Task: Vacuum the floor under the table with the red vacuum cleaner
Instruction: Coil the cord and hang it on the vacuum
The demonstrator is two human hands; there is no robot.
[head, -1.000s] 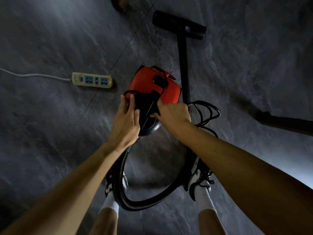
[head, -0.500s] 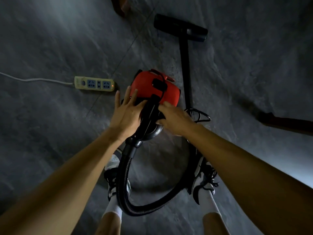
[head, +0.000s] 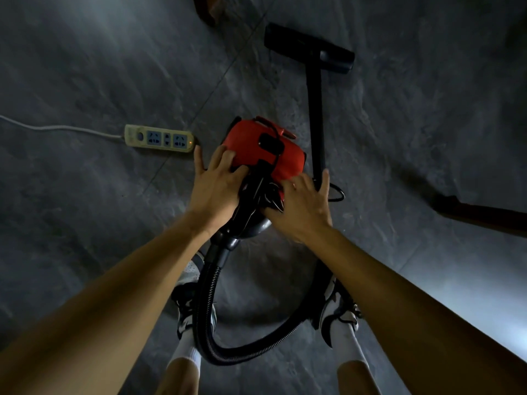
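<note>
Since half second ago, left hand [head: 215,185] slid further onto red vacuum cleaner [head: 263,151], fingers spread flat. Right hand [head: 302,206] fingers splayed over black cord bundle [head: 262,192], possibly gripping it. Vacuum on floor [head: 85,67]; power strip [head: 159,138] left of it, floor nozzle [head: 309,48] beyond.

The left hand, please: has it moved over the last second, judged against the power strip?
Yes. The left hand has slid forward along the red vacuum cleaner, fingers now spread on the red shell, its little finger closer to the power strip end.
</note>
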